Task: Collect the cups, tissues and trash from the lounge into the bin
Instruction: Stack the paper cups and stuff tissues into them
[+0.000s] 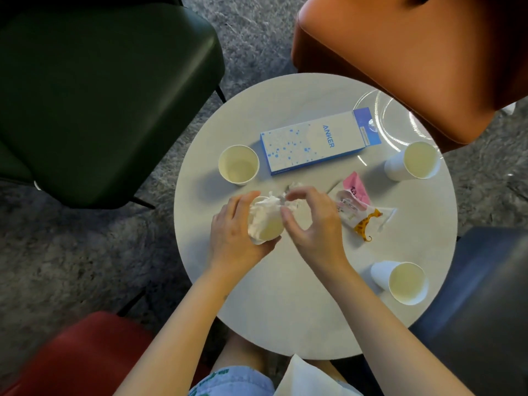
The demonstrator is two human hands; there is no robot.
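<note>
My left hand (233,232) grips a white paper cup (268,228) tilted on its side over the round white table (285,310). Crumpled white tissue (267,207) sticks out of the cup's mouth. My right hand (313,224) pinches that tissue at the cup's rim with curled fingers. Three more paper cups are on the table: one upright at the back left (238,164), one at the right rear (414,161), one at the front right (401,281). A pink and white snack wrapper (355,204) lies just right of my right hand.
A blue and white Anker box (314,141) lies at the table's back, beside a clear plastic lid (397,121). Chairs ring the table: dark green (100,95), orange (414,52), dark blue (480,295), red (80,352). Grey carpet lies below.
</note>
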